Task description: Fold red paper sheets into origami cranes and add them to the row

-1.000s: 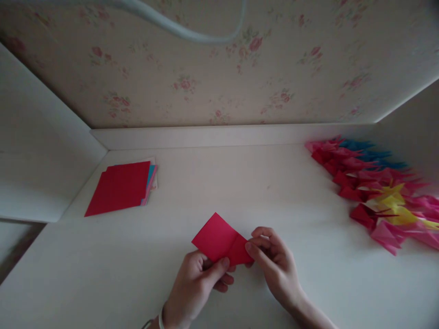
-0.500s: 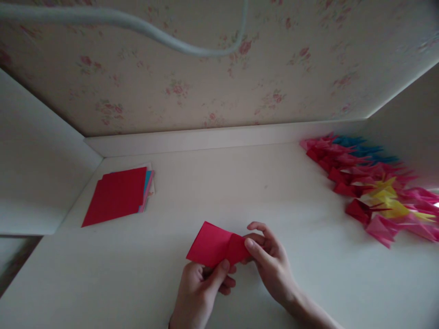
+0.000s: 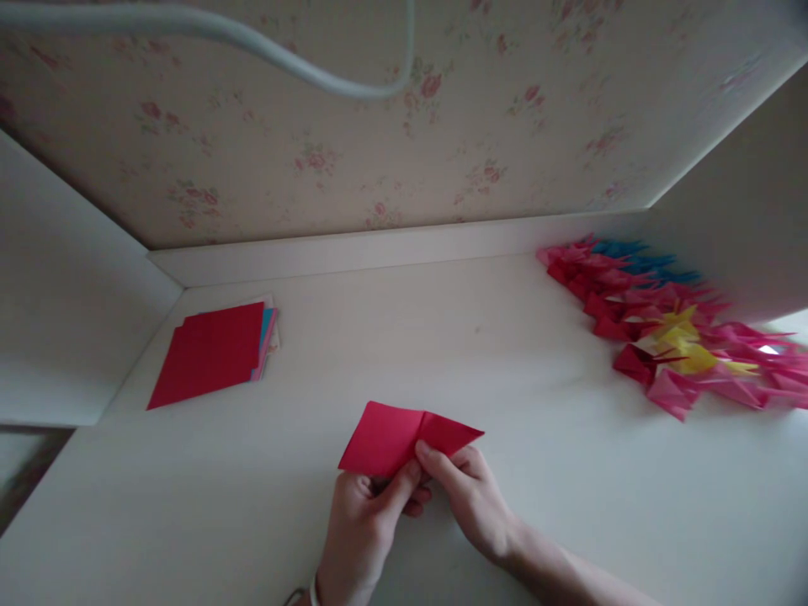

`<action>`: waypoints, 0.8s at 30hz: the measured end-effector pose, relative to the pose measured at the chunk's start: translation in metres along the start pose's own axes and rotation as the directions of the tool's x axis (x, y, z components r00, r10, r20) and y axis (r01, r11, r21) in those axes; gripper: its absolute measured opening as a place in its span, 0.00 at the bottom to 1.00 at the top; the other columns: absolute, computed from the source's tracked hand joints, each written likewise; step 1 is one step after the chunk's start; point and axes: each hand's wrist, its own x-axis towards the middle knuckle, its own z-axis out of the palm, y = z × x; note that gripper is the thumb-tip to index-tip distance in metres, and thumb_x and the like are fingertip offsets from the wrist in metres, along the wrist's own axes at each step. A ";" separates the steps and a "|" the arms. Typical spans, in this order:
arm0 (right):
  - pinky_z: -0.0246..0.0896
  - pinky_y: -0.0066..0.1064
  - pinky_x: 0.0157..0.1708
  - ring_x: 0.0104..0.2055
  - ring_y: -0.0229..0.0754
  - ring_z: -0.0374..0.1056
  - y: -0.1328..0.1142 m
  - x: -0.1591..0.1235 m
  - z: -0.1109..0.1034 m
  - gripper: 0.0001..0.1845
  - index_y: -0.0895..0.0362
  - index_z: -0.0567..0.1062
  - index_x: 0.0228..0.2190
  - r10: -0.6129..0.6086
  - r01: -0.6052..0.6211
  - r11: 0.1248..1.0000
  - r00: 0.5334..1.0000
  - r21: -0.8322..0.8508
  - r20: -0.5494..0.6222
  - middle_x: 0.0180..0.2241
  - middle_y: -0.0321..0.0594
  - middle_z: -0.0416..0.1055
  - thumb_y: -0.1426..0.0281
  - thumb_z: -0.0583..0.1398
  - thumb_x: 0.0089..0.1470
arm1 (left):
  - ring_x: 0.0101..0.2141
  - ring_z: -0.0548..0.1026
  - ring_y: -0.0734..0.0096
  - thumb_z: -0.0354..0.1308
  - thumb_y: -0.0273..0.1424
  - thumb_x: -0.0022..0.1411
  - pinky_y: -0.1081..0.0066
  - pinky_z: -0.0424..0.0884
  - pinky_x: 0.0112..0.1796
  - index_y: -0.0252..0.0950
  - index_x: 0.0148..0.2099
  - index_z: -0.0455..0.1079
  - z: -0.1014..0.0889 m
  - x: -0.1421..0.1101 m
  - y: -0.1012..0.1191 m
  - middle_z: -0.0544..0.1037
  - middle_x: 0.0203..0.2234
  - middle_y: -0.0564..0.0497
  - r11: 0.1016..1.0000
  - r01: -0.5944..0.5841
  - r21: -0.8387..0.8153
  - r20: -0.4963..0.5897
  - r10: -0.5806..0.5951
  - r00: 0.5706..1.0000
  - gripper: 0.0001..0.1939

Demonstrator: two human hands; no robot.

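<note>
A folded red sheet of origami paper is held up in front of me, above the white desk. A crease runs down it, and its right part narrows to a point. My left hand pinches the lower edge near the crease, thumb in front and fingers curled behind. Close beside that thumb, my right hand grips the right part with its thumb on the front face. The fingers behind the paper are partly hidden.
On the left of the desk lies a stack of square paper, red on top. Several folded paper cranes in pink, red, yellow and blue crowd the right side. A white cable hangs before the flowered wall.
My right hand has moved left and inward, its thumb now beside my left thumb at the crease. The paper's right point is now uncovered. The view has shifted slightly right.
</note>
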 end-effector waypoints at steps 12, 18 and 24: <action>0.58 0.27 0.24 0.23 0.36 0.60 0.004 -0.002 -0.008 0.22 0.57 0.68 0.22 -0.060 0.061 0.998 0.998 -0.029 0.012 0.21 0.34 0.64 0.54 0.58 0.60 | 0.24 0.78 0.67 0.67 0.44 0.56 0.75 0.74 0.25 0.30 0.34 0.81 0.003 -0.002 0.005 0.83 0.25 0.43 1.000 0.005 -0.030 -0.002 -0.005 1.000 0.19; 0.61 0.30 0.28 0.24 0.39 0.65 -0.004 0.000 -0.024 0.29 0.59 0.72 0.20 -0.121 0.107 0.980 0.990 -0.170 -0.076 0.20 0.38 0.70 0.52 0.54 0.63 | 0.25 0.79 0.66 0.68 0.41 0.55 0.74 0.74 0.25 0.31 0.36 0.80 0.007 -0.006 0.009 0.83 0.27 0.43 0.996 -0.009 -0.087 -0.025 0.007 1.000 0.16; 0.64 0.34 0.33 0.28 0.43 0.71 0.001 0.007 -0.038 0.32 0.61 0.80 0.39 -0.177 0.152 0.981 0.956 -0.122 -0.233 0.23 0.41 0.75 0.47 0.50 0.63 | 0.25 0.79 0.67 0.68 0.40 0.56 0.75 0.74 0.25 0.31 0.36 0.81 0.006 -0.004 0.007 0.84 0.28 0.43 0.994 0.004 -0.110 -0.053 -0.010 0.999 0.16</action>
